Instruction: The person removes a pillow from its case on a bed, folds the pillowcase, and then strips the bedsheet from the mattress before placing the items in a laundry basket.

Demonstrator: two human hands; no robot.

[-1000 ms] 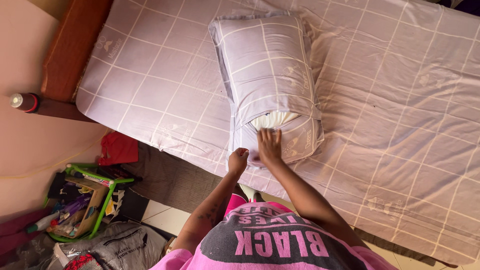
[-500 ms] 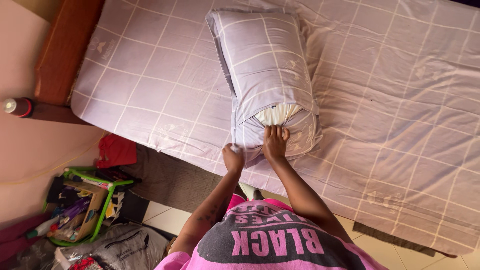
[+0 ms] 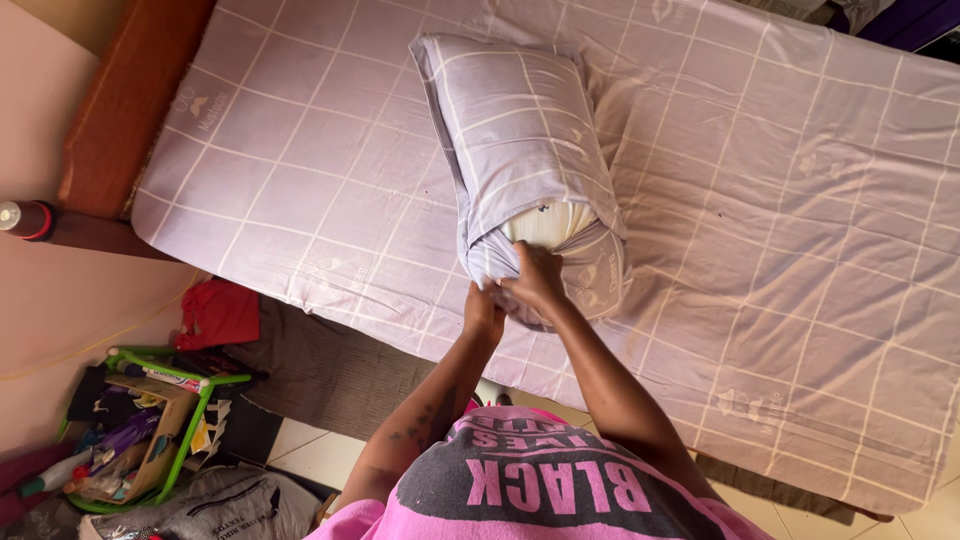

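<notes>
Since the earlier frames, your right hand [image 3: 536, 283], which lay flat with fingers spread on the near end of the pillow [image 3: 527, 160], has curled in and now pinches a fold of the lilac pillowcase [image 3: 585, 270] at its open end. Your left hand [image 3: 483, 312] has come up from the edge of the bed to meet it, and both hands now touch each other, each closed on a gather of the same cloth. The pillow has turned a little and its near end is bunched tighter than before; the white inner pillow [image 3: 545, 222] shows through the gap just above your right hand.

The pillow lies near the middle of the bed, on the lilac sheet [image 3: 300, 160] with its white grid lines, its far end towards the top of the view and its near end close to the bed's edge in front of you.

To your left, a small round red cap with a pale top [image 3: 22, 219] sits on the brown wooden ledge [image 3: 95, 232] by the headboard. On the floor below, a red cloth [image 3: 218, 313] lies against the bed's side. Beside it stands a green-framed rack [image 3: 190, 400] crowded with small packages: a white tube with a red end along its top rail, a purple pack lower down, and yellow and white wrappers at its right. A grey bag [image 3: 225, 505] lies just in front of the rack.
</notes>
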